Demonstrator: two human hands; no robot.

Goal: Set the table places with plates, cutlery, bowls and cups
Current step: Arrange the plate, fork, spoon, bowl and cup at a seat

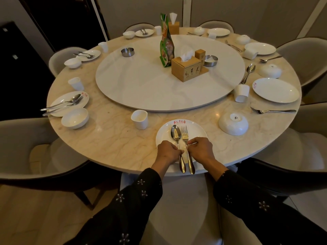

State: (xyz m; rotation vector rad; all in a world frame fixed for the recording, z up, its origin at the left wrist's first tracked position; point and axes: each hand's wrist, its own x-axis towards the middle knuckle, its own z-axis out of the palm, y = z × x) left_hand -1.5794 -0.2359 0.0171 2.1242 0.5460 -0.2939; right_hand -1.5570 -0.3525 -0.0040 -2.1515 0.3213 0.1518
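Note:
A white plate (196, 129) with a red logo lies at the near edge of the round marble table (109, 138). On the plate a spoon (175, 133) and a fork (184, 134) lie side by side, handles toward me. My left hand (168, 150) pinches the spoon's handle. My right hand (200, 146) pinches the fork's handle. An upright white cup (139, 119) stands to the plate's left. To the plate's right an upturned white bowl (233, 123) rests on the table.
A white turntable (138, 82) fills the middle, carrying tissue boxes (185, 68), a green bag (165, 43) and metal ashtrays (127, 52). Other places around the rim hold plates, bowls, cups and cutlery. On the right a cup (241, 92) lies tipped. Padded chairs ring the table.

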